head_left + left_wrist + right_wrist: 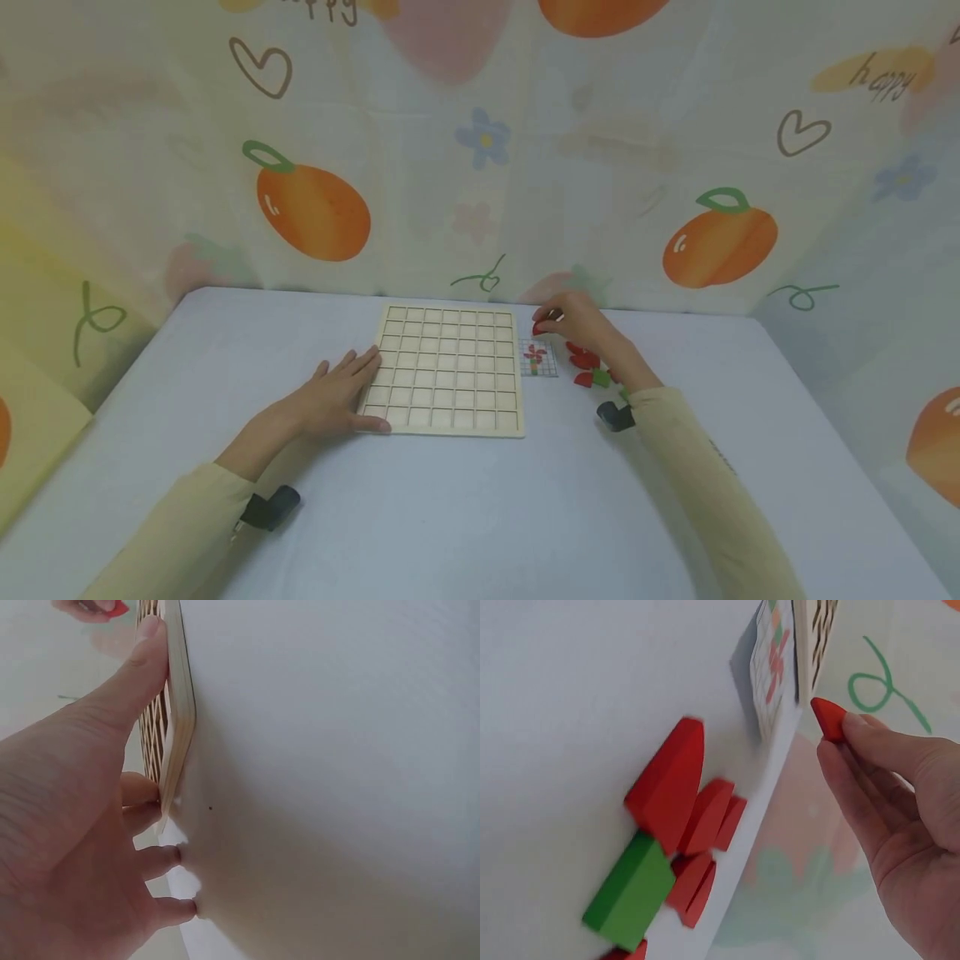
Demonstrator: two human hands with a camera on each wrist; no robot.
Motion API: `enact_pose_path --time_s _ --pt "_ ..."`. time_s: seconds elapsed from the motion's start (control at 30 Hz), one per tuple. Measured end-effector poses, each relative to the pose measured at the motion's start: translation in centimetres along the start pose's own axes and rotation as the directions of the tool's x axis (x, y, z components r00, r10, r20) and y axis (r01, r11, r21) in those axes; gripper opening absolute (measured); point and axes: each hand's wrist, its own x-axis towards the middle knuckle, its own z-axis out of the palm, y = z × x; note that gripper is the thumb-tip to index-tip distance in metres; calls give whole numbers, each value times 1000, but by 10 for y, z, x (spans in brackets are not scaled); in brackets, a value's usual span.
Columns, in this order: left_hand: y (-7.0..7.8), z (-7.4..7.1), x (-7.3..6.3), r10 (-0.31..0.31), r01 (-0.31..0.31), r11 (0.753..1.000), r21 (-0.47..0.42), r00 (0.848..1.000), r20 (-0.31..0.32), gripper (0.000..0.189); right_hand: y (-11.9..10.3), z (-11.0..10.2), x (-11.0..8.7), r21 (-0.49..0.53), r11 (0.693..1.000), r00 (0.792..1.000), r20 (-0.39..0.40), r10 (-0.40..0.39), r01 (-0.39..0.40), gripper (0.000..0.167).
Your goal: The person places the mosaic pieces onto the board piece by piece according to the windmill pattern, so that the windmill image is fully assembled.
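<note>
A pale wooden grid board (448, 423) with rows of square cells lies on the table. My left hand (333, 398) rests at the board's left side, fingers straight along the edge and thumb on the near corner; the left wrist view shows the thumb (139, 671) over the frame. Between thumb and fingers my right hand (581, 321) pinches a small red block (829, 718), held above the table beyond the picture card (538, 358). That card, printed with a red flower on a grid, sits against the board's right side.
Right of the card lies a loose group of red blocks (583, 358) with a green block (630, 892) among them, partly under my right forearm. A patterned cloth wall (420, 208) with printed oranges rises behind the white table (450, 517).
</note>
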Motion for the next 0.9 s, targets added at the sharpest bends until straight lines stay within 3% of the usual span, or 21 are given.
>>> enact_pose_path --time_s 0.27,0.43,0.67,0.9 --pt "-3 1 -1 16 -16 1000 -22 1000 -7 115 -2 13 8 62 997 998 -43 -46 48 16" --pt "-4 2 1 14 -14 1000 -16 1000 1 115 -10 20 12 93 993 997 -23 -71 73 17" --pt "1 -3 5 -15 15 1000 7 999 33 117 -28 25 17 116 993 1000 11 -18 17 17" --pt "0 -3 5 -18 18 1000 -15 999 36 118 -43 32 24 141 990 999 27 -18 14 20"
